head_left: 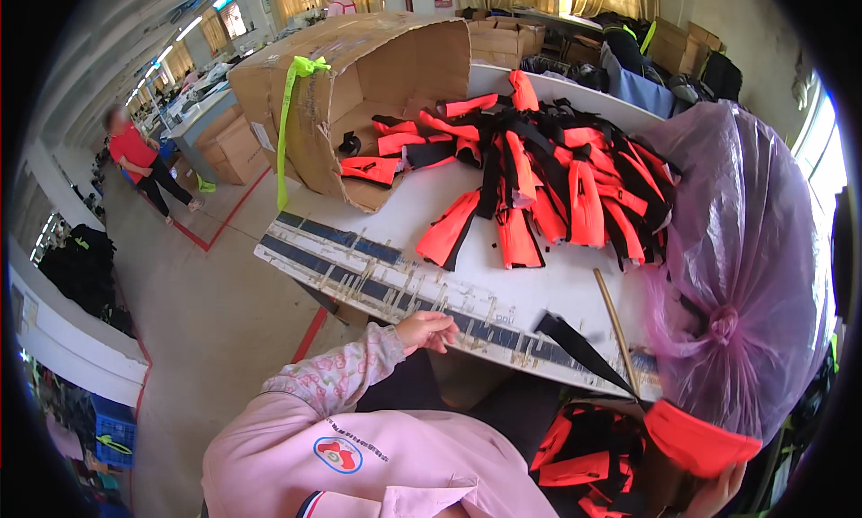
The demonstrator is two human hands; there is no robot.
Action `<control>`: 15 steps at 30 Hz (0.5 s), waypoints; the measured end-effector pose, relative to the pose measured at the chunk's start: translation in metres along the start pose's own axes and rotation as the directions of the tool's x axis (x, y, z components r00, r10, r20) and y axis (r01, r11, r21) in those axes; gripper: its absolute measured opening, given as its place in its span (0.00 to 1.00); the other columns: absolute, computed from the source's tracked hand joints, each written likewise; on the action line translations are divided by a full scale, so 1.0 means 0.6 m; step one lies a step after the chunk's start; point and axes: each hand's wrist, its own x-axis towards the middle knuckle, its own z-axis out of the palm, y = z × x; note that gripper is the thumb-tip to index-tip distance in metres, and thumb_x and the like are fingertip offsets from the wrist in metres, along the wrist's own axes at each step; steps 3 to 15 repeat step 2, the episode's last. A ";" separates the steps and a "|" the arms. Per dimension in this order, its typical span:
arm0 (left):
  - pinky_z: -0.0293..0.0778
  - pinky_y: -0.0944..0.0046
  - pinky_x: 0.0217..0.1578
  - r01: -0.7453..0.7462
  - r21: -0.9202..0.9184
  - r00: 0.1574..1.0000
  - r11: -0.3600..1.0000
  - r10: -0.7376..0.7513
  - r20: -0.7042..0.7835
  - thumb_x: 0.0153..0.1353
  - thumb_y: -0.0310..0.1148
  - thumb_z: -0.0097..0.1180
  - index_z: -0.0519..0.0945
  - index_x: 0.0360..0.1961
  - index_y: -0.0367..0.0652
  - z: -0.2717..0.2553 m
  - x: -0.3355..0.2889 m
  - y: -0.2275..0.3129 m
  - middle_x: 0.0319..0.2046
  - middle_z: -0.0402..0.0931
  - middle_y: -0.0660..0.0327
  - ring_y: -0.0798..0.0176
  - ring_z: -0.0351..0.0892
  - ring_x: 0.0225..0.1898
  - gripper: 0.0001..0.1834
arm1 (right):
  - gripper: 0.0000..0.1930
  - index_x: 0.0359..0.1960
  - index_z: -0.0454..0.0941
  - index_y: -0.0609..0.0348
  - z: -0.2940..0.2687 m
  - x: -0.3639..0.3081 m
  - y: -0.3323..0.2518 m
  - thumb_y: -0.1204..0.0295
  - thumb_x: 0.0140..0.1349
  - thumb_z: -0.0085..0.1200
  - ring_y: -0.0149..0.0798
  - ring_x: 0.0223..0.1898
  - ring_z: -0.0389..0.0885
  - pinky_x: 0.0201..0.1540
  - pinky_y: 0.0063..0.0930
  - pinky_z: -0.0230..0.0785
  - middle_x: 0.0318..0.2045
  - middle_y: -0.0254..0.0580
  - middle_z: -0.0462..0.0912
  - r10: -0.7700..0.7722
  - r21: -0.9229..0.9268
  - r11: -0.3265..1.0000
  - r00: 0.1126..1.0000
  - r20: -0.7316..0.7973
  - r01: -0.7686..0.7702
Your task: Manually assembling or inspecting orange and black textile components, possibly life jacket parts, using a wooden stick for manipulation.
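Observation:
My left hand (pixel 429 329), in a pink sleeve, rests with curled fingers on the near edge of the white table (pixel 557 289) and holds nothing. My right hand (pixel 718 493) shows only partly at the lower right and grips an orange fabric piece (pixel 696 442). A pile of orange and black fabric pieces (pixel 557 177) covers the table's middle. A black strap (pixel 575 347) and a thin wooden stick (pixel 616 320) lie near the front edge. More orange pieces (pixel 584 455) sit below the table by my lap.
A big cardboard box (pixel 359 78) lies on its side at the table's far left, with a green strap hanging from it. A tied purple plastic bag (pixel 745 267) bulges at the right. A person in red (pixel 139 159) stands on the floor at left; stacked boxes (pixel 503 38) stand behind.

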 end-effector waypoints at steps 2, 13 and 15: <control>0.75 0.69 0.32 0.024 0.100 0.989 0.995 -0.009 -0.150 0.64 0.40 0.46 0.75 0.37 0.39 -0.031 0.014 0.004 0.29 0.76 0.61 0.69 0.77 0.25 0.14 | 0.20 0.56 0.64 0.65 -0.062 0.026 0.008 0.71 0.63 0.47 0.45 0.52 0.70 0.57 0.39 0.60 0.51 0.50 0.71 0.037 0.005 0.999 0.997 0.064 -0.038; 0.75 0.69 0.32 0.024 0.100 0.989 0.995 -0.009 -0.150 0.64 0.40 0.46 0.75 0.37 0.39 -0.031 0.014 0.004 0.29 0.76 0.61 0.69 0.77 0.25 0.14 | 0.20 0.56 0.64 0.65 -0.062 0.026 0.008 0.71 0.63 0.47 0.45 0.52 0.70 0.57 0.39 0.60 0.51 0.50 0.71 0.037 0.005 0.999 0.997 0.064 -0.038; 0.75 0.69 0.32 0.024 0.100 0.989 0.995 -0.009 -0.150 0.64 0.40 0.46 0.75 0.37 0.39 -0.031 0.014 0.004 0.29 0.76 0.61 0.69 0.77 0.25 0.14 | 0.20 0.56 0.64 0.65 -0.062 0.026 0.008 0.71 0.63 0.47 0.45 0.52 0.70 0.57 0.39 0.60 0.51 0.50 0.71 0.037 0.005 0.999 0.997 0.064 -0.038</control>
